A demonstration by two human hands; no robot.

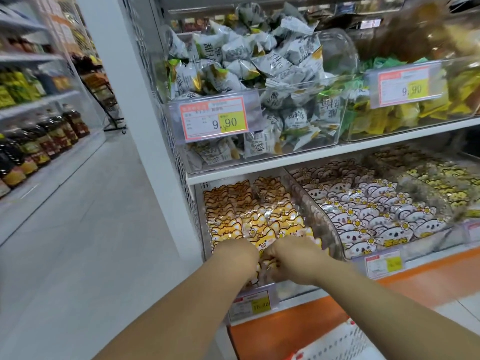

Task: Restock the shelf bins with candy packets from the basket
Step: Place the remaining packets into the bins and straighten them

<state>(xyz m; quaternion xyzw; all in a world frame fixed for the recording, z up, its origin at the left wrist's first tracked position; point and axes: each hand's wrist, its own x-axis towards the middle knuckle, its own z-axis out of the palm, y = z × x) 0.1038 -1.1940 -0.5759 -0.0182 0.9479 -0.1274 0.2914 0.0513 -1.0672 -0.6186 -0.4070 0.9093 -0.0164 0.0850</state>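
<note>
Both of my hands reach down into the front of a clear shelf bin (320,224) on the lower shelf. The bin holds rows of orange cat-face candy packets (254,219). My left hand (237,252) is bent at the wrist, its fingers hidden among the packets. My right hand (288,258) has its fingers curled round packets at the bin's front. A white perforated basket (342,341) shows at the bottom edge, below my right forearm.
Neighbouring bins hold koala-face packets (376,216) and yellow-face packets (446,183). The upper shelf carries bins of grey-white packets (249,71) and yellow-green ones (405,110), with price tags (215,118). Bottle shelves (39,141) line the aisle floor (91,229) on the left.
</note>
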